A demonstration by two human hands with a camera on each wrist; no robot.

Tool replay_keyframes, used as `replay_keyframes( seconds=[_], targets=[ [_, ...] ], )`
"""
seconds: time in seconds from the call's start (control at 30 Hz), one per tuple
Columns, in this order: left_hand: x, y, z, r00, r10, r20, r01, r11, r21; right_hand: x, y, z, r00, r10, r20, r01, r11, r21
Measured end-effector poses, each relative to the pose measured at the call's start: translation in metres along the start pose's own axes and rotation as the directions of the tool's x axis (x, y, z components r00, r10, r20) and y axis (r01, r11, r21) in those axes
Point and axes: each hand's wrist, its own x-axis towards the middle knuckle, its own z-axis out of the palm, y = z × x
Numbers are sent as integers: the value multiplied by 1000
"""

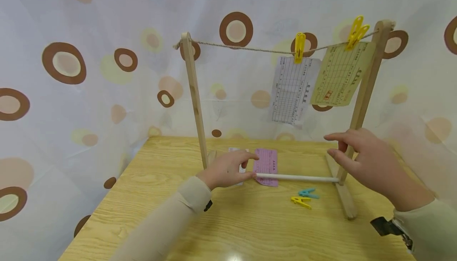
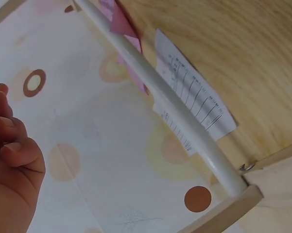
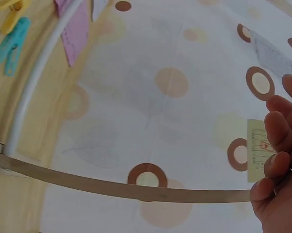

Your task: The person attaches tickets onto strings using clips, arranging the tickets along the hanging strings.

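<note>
My left hand (image 1: 226, 169) hovers over the table near the left post, loosely bent fingers and thumb apart, with nothing in its grasp. Behind it lie a white printed slip (image 2: 197, 92) and a pink printed slip (image 1: 265, 162). My right hand (image 1: 373, 164) is raised by the right post, thumb and index finger spread, also holding nothing. A yellow clothespin (image 1: 299, 48) fixes a white slip (image 1: 294, 90) to the string (image 1: 246, 48). Further right, yellow clothespins (image 1: 357, 35) are on a yellow-green slip (image 1: 342, 74). A blue clothespin (image 1: 308, 193) and a yellow clothespin (image 1: 301, 202) lie on the table.
The wooden frame has a left post (image 1: 194, 94), a right post (image 1: 367, 82) and a white crossbar (image 1: 303, 178) low between them. A foot (image 1: 346, 201) juts forward under the right post. A dotted curtain (image 1: 107, 94) hangs behind the wooden table (image 1: 250, 229).
</note>
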Motion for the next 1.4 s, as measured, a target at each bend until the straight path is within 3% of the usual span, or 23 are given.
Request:
replay_keyframes(
  seconds=[0.13, 0.27, 0.4, 0.53, 0.73, 0.83, 1.07, 1.2, 1.3, 1.4],
  targets=[
    [-3, -2, 16, 995, -57, 84, 58, 998, -20, -20, 12, 19, 999, 20, 43, -21, 1000, 17],
    [-1, -5, 31, 978, -101, 181, 111, 993, -49, -36, 21, 36, 987, 74, 144, -87, 993, 85],
    [0, -8, 45, 954, -118, 277, 160, 978, -135, -53, 28, 57, 942, 159, 295, -214, 963, 163],
    [2, -8, 56, 930, -124, 346, 203, 958, -204, -69, 36, 82, 894, 227, 386, -326, 920, 215],
    [1, -6, 65, 892, -206, 403, 307, 930, -204, -80, 47, 107, 838, 248, 486, -419, 863, 282],
    [-3, -7, 69, 887, -224, 403, 321, 928, -192, -82, 47, 114, 813, 245, 529, -447, 845, 295],
    [-10, -4, 69, 879, -240, 412, 341, 921, -190, -79, 38, 125, 793, 216, 569, -447, 841, 305],
    [-5, -2, 68, 894, -221, 390, 299, 942, -152, -77, 38, 122, 790, 220, 572, -443, 849, 286],
    [0, -1, 68, 907, -179, 381, 261, 950, -173, -76, 40, 118, 789, 226, 571, -444, 852, 277],
    [4, 2, 68, 911, -153, 383, 244, 949, -201, -76, 42, 116, 787, 219, 577, -442, 852, 279]
  ],
)
